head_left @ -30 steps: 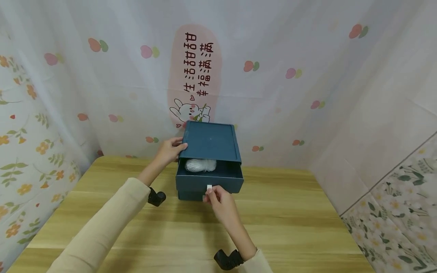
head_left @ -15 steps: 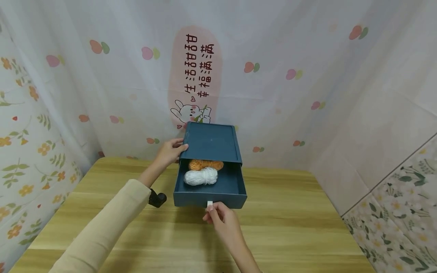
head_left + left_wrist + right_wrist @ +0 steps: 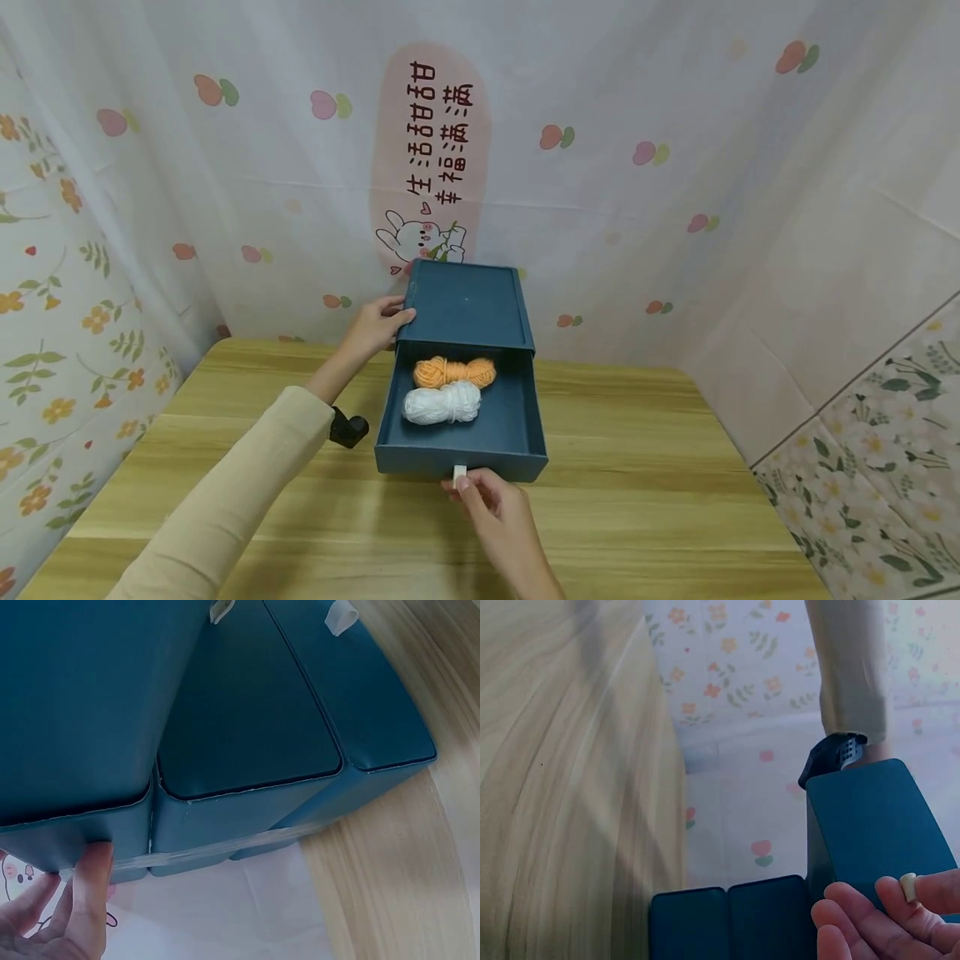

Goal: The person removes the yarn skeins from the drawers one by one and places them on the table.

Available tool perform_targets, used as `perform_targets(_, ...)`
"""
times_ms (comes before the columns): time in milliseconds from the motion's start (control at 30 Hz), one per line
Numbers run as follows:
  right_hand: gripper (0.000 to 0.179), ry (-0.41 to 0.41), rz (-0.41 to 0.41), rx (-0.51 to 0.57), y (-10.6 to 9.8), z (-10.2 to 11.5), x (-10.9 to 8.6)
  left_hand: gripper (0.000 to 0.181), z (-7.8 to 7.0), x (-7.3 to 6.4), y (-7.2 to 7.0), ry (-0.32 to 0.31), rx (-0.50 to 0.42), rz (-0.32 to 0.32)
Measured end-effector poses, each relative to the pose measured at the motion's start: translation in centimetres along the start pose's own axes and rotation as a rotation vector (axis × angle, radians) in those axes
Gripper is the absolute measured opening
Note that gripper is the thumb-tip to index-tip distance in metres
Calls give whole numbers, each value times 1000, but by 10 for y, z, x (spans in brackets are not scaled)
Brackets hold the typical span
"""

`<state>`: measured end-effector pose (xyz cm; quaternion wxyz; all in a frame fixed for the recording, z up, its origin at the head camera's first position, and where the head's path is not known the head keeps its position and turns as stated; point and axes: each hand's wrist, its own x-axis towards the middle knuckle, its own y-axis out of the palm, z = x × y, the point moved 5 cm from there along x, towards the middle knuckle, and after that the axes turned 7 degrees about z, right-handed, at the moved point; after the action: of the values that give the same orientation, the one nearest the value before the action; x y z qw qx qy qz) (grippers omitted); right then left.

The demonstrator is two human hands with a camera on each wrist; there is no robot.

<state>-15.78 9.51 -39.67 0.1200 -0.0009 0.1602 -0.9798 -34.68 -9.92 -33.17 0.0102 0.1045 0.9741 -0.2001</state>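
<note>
A dark blue drawer cabinet (image 3: 465, 302) stands at the back of the table, its top drawer (image 3: 506, 417) pulled far out. Within that drawer lie a white yarn skein (image 3: 441, 403) and, behind it, an orange yarn skein (image 3: 453, 372). My right hand (image 3: 497, 512) pinches the drawer's small white pull tab (image 3: 460, 476) between thumb and finger; the right wrist view shows the tab (image 3: 908, 887) at the thumb tip. My left hand (image 3: 372, 323) rests against the cabinet's left side near the top, fairly straight fingers pressing on it in the left wrist view.
Two lower drawers (image 3: 255, 705) sit closed beneath, one with a white pull tab (image 3: 341, 616). Clear tape (image 3: 225, 846) runs along the cabinet's side. A patterned white curtain (image 3: 600, 208) hangs right behind the wooden table (image 3: 622, 467).
My right hand has drawn the top drawer out toward me by its tab. The orange skein has come into view and the white one has moved forward. My left hand stays at the cabinet's side.
</note>
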Motion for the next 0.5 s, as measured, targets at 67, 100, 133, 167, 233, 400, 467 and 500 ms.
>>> perform_targets(67,27,3,-3,-10,-1,-1,-2,54,0,0,0,2,7,-2)
perform_targets(100,26,5,-2,-12,-1,-2,-3,54,0,0,1,3,10,-3)
perform_targets(133,26,6,-1,-12,-2,-3,-4,55,0,0,1,4,11,-5)
perform_targets(167,25,6,0,-10,-2,-3,-4,54,0,0,1,7,7,-6)
perform_targets(233,26,5,6,-3,-2,-4,-5,54,-1,1,1,16,2,-12)
perform_targets(400,28,-4,21,0,-2,-4,-6,54,0,1,2,59,43,-38)
perform_targets(467,28,-14,33,-3,-2,-4,-7,53,0,0,2,83,78,-59)
perform_targets(500,29,-15,40,-6,-3,-4,-7,53,1,1,2,93,95,-73)
